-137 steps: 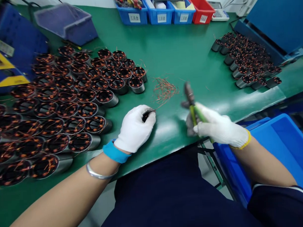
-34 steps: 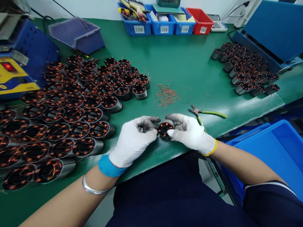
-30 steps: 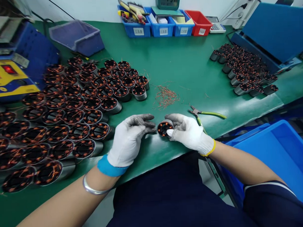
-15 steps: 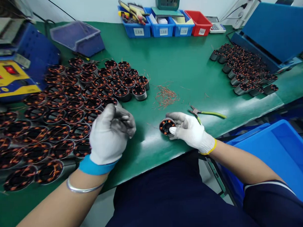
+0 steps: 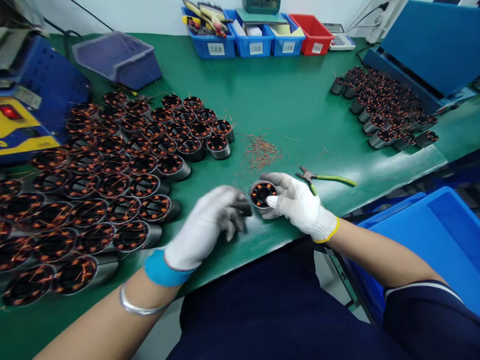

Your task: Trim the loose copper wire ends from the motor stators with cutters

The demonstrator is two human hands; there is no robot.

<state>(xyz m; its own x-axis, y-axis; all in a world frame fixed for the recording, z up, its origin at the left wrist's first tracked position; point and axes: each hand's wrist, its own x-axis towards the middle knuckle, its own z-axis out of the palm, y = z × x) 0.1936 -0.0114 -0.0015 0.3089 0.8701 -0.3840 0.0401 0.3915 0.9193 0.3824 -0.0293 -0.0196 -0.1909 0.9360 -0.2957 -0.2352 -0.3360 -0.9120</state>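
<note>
Because the green surface (image 5: 296,94) stretches wide before me, I have one lot on each side and my hands in the middle. Past its near edge, on my right, sits a blue tub (image 5: 442,230). The larger batch of tubes (image 5: 112,163) stands packed side by side on my left, probably to save room; the smaller batch of tubes (image 5: 390,104) is well off to my right, perhaps so the two don't mix. My left hand (image 5: 210,223) is blurred, its fingers bent and loosely spread, with nothing I can see between them. My right hand (image 5: 296,199) faces it, with the pliers (image 5: 308,175) lying just beyond, handles apart, placed, I'd judge, to be easy to find. Between my hands is the single tube (image 5: 257,194), pinched by my right fingers, thumb over the near rim and the rest around its side; that grip seems chosen to leave the wire-wound end facing me. Whether it rests on the surface, or my left fingers touch it, I can't tell. Smallest are the wire scraps (image 5: 261,153), heaped past the tube, likely gathered so they don't stray.
</note>
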